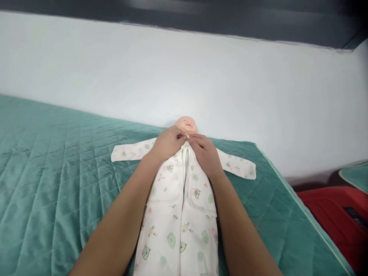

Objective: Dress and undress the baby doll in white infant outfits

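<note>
A baby doll (186,123) lies on its back, its head against the wall, dressed in a white baby jacket (172,180) with green and pink animal prints. Matching trousers (172,241) cover its legs. At the collar, my left hand (169,142) pinches one front edge of the jacket. Close beside it, my right hand (204,153) grips the other edge, fingertips nearly touching the left ones. Below the collar the jacket front hangs slightly apart. Both sleeves stretch out sideways. The exact fastening between my fingers is hidden.
A green quilted cover (57,184) spreads under the doll, with its edge running down on the right. Behind stands a white wall (172,73), topped by a dark band (201,19). A red case-like object (333,214) sits beyond the right edge.
</note>
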The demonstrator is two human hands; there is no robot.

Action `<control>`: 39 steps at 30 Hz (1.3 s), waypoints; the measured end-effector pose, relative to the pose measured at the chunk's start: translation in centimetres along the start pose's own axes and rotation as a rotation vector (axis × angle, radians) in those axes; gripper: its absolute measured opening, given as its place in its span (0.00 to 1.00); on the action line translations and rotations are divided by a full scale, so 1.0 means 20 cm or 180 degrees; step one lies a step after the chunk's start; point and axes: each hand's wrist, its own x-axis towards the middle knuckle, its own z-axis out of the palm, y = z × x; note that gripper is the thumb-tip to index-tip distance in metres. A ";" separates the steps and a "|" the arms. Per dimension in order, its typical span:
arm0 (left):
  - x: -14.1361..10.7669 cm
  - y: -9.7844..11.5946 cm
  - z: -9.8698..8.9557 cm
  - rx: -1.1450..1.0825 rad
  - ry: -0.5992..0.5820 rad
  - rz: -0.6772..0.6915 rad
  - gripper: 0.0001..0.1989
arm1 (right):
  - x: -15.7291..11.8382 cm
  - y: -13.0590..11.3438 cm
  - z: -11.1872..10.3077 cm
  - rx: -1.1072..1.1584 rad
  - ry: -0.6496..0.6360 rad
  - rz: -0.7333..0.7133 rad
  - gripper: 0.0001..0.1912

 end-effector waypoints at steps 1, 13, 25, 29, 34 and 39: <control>0.00 -0.01 0.00 -0.0034 -0.0006 0.0023 0.08 | -0.01 -0.01 -0.01 -0.0093 -0.0048 -0.0060 0.16; -0.22 0.00 0.02 -0.0532 0.1021 0.0019 0.09 | -0.42 -0.17 -0.02 -0.0168 0.0608 -0.0258 0.16; -0.28 0.09 -0.05 -0.0588 -0.0012 -0.0432 0.06 | -0.33 -0.19 0.01 -0.0451 0.0314 0.0460 0.14; -0.26 0.13 -0.07 -0.0751 -0.0080 -0.0693 0.05 | -0.33 -0.20 0.00 -0.0280 0.0204 0.0495 0.13; -0.26 0.16 -0.08 -0.1333 -0.0083 -0.0919 0.08 | -0.34 -0.20 0.00 -0.0207 0.0260 0.0422 0.10; -0.28 0.19 -0.06 -0.1703 -0.0081 -0.0887 0.07 | -0.34 -0.20 -0.01 0.0076 0.0276 0.0570 0.10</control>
